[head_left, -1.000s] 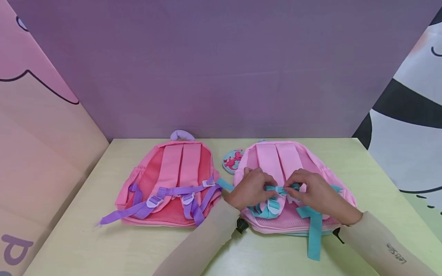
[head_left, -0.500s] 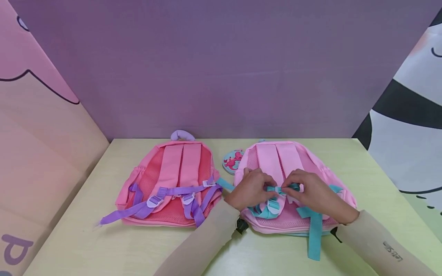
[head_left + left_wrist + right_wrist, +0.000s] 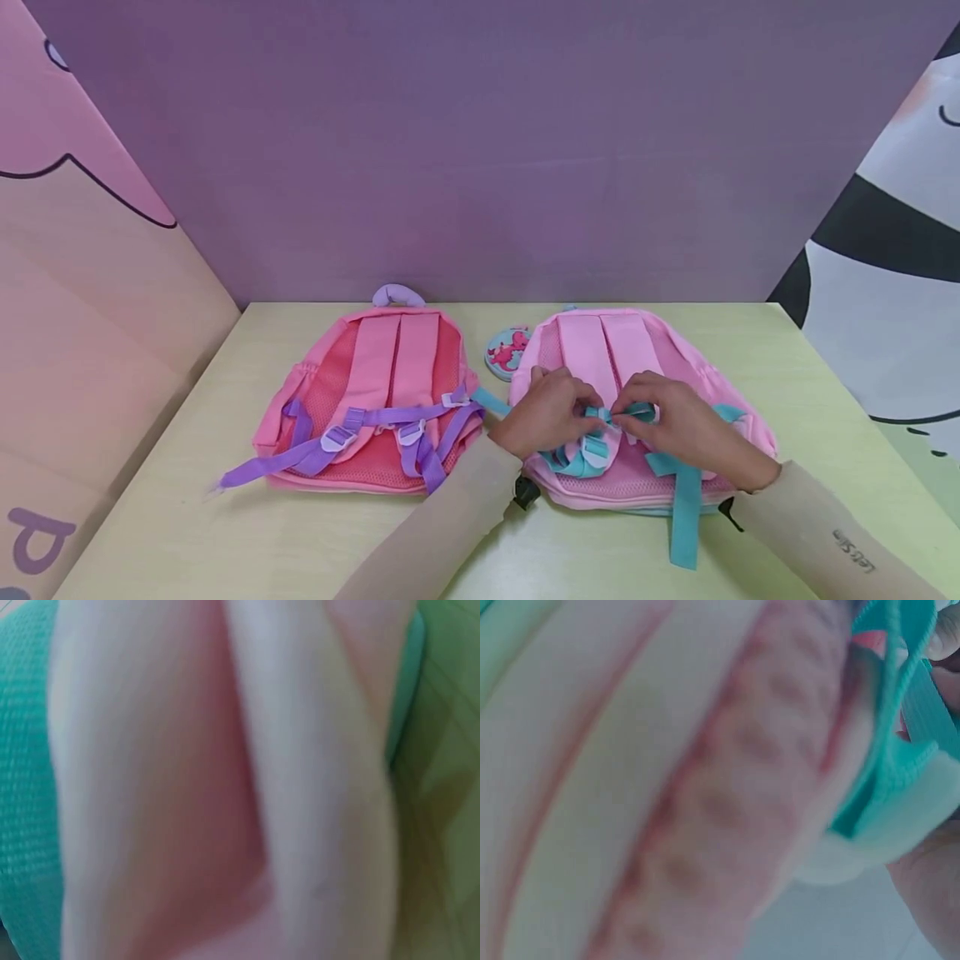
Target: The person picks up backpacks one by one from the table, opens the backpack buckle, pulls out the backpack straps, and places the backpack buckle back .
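Note:
A light pink backpack (image 3: 588, 346) lies back panel up at the right of the head view, with teal webbing across it. Over its lower middle, my left hand (image 3: 551, 412) pinches the teal strap (image 3: 600, 413) near a small buckle piece. My right hand (image 3: 678, 421) pinches the same strap just to the right, thumb and forefinger close to the left fingertips. The fingers partly hide the buckle. A loose teal strap end (image 3: 685, 517) hangs past the bag's lower edge. Blurred pink fabric (image 3: 165, 780) fills most of the left wrist view; teal webbing (image 3: 922, 697) and fingertips show in the right.
To the left lies a coral-pink backpack (image 3: 367, 358) with purple straps (image 3: 405, 412) and a lilac handle (image 3: 398, 295). A round teal-and-red tag (image 3: 506, 352) sits between the bags on the pale table (image 3: 247, 542). A purple wall (image 3: 480, 150) rises behind.
My right hand has shifted slightly left along the strap, closer to my left fingertips. Both hands keep their pinch, and the backpacks stay in place.

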`<state>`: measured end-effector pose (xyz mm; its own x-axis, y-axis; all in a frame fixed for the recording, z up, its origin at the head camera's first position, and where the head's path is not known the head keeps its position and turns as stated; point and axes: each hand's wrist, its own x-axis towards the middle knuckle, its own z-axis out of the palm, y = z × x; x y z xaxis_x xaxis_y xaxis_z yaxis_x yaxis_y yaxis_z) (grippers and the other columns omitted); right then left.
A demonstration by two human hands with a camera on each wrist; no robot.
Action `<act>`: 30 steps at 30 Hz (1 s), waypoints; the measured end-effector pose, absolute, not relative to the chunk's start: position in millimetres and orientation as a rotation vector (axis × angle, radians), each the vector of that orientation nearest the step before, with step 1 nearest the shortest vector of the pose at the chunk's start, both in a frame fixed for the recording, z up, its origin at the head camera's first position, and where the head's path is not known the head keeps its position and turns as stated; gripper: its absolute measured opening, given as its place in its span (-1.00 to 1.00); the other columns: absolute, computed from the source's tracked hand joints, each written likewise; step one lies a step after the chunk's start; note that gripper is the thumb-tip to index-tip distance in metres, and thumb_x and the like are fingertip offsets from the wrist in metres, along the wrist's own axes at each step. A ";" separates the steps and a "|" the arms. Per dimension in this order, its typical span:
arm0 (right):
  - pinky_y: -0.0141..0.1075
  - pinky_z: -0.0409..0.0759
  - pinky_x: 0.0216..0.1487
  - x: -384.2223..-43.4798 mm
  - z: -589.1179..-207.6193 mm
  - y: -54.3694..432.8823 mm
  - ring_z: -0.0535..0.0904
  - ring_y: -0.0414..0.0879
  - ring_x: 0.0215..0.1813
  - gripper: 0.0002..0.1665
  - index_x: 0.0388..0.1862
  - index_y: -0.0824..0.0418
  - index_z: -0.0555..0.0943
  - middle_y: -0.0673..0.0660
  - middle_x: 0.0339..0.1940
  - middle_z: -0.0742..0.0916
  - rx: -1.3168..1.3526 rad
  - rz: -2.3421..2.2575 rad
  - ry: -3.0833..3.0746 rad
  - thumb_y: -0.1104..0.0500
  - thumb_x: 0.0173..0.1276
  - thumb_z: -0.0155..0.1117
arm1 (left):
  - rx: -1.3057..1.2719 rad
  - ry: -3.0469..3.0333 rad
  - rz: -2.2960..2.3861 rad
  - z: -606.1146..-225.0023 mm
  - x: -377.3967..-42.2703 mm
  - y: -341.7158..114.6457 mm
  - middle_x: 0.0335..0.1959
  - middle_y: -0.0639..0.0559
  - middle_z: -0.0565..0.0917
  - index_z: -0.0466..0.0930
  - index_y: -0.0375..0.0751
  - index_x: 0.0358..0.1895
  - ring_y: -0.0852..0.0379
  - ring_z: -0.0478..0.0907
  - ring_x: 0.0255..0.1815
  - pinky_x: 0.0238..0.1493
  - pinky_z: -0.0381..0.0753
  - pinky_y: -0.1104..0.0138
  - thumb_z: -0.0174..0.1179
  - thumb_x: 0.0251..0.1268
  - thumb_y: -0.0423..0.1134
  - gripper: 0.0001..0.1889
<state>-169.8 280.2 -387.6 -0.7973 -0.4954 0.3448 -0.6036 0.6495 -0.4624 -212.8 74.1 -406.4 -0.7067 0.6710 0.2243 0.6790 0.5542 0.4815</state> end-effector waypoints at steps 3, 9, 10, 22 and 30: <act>-0.41 0.51 -0.38 -169.7 -387.9 278.6 0.44 -0.31 -0.37 -0.72 -0.37 0.02 0.66 -0.23 -0.39 0.57 0.904 0.837 -2.673 0.34 0.01 0.50 | -1.197 -2.751 -0.872 -406.1 -212.5 74.5 -0.49 0.45 0.55 0.74 0.05 -0.17 0.47 0.35 -0.28 -0.15 0.16 0.31 0.40 0.03 0.03 -0.71; -0.40 0.52 -0.36 -167.9 -386.4 278.6 0.45 -0.29 -0.36 -0.72 -0.39 0.02 0.65 -0.22 -0.39 0.58 0.886 0.801 -2.666 0.36 0.00 0.49 | -1.182 -2.755 -0.891 -408.2 -211.6 75.2 -0.44 0.43 0.61 0.74 0.05 -0.19 0.47 0.39 -0.22 -0.14 0.15 0.31 0.40 0.01 0.04 -0.71; -0.40 0.52 -0.36 -167.5 -386.4 279.0 0.45 -0.29 -0.35 -0.71 -0.39 0.01 0.64 -0.22 -0.38 0.58 0.881 0.797 -2.664 0.36 0.00 0.49 | -1.182 -2.755 -0.892 -408.7 -211.6 75.3 -0.43 0.42 0.62 0.74 0.04 -0.19 0.47 0.39 -0.22 -0.14 0.15 0.31 0.40 0.01 0.04 -0.70; -0.43 0.48 -0.33 -168.5 -390.5 280.3 0.43 -0.30 -0.35 -0.69 -0.37 -0.03 0.61 -0.25 -0.39 0.55 0.924 0.793 -2.635 0.32 0.01 0.49 | -1.215 -2.731 -0.822 -406.9 -211.7 73.9 -0.45 0.41 0.58 0.73 0.05 -0.19 0.46 0.37 -0.26 -0.15 0.15 0.32 0.39 0.03 0.05 -0.71; -0.44 0.48 -0.37 -169.5 -390.2 279.4 0.43 -0.33 -0.38 -0.74 -0.40 0.01 0.64 -0.23 -0.42 0.54 0.929 0.798 -2.640 0.35 0.03 0.47 | -1.203 -2.738 -0.825 -406.3 -212.0 73.7 -0.54 0.45 0.51 0.74 0.05 -0.20 0.47 0.35 -0.31 -0.16 0.15 0.31 0.39 0.02 0.05 -0.72</act>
